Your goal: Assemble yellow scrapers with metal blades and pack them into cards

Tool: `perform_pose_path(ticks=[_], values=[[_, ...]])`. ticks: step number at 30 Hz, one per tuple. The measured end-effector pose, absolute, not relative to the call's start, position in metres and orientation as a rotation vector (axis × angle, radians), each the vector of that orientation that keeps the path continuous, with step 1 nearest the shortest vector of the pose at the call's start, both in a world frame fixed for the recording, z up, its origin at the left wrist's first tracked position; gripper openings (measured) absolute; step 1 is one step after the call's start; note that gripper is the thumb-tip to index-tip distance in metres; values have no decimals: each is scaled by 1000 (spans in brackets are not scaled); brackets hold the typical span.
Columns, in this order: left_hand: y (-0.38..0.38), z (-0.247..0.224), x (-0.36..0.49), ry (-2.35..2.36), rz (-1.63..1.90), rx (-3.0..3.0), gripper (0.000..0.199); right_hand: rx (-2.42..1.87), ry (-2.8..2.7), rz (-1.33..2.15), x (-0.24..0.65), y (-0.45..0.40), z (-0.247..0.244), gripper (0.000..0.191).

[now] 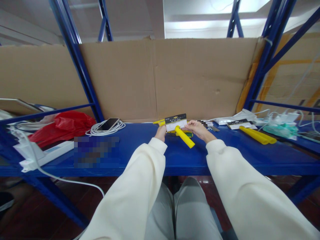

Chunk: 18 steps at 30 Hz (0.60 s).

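Over the lap (190, 203), two pale sleeves (137, 176) are stretched toward the blue table (140, 146). Beyond its front edge, a yellow handle (185, 138) is seen slanting down to the right, its upper end set against the lower part of a printed card (172, 124). The card is raised between the hands, face turned to the wearer. By the left hand (161, 132), its left edge is grasped; by the fingers of the right hand (196, 129), its right edge is met, but whether it is pinched or only touched cannot be told.

For good control, both edges are probably best supported evenly, since the handle's weight may bend the card or tip it forward. The handle's free end is better left unobstructed, and print should not be covered by thumbs.

Behind the card, a green-and-yellow thing (189, 134) is partly hidden, and could be knocked if the card were lowered. Farther right, two more yellow handles (257, 135) are laid side by side. At the back, dark-tipped sticks (207, 124) are spread before the cardboard (125, 76).
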<state>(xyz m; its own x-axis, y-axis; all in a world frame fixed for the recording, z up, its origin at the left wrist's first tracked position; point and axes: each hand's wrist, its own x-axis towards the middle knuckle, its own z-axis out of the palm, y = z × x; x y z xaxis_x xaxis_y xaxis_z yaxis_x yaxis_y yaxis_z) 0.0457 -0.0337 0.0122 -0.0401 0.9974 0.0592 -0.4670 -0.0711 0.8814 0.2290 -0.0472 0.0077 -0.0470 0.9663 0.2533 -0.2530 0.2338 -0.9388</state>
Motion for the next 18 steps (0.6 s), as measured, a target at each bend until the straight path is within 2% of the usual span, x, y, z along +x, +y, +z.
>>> perform_pose_path(ticks=[4,8,18], values=[[-35,16,49,872,1415,884,21,-810,-1182,1136,229,-46,6,37],[-32,13,49,837,1388,899,19,-796,-1195,1099,231,-41,3,38],[-20,6,49,692,1425,940,39,-746,-1226,1058,235,-34,-3,43]])
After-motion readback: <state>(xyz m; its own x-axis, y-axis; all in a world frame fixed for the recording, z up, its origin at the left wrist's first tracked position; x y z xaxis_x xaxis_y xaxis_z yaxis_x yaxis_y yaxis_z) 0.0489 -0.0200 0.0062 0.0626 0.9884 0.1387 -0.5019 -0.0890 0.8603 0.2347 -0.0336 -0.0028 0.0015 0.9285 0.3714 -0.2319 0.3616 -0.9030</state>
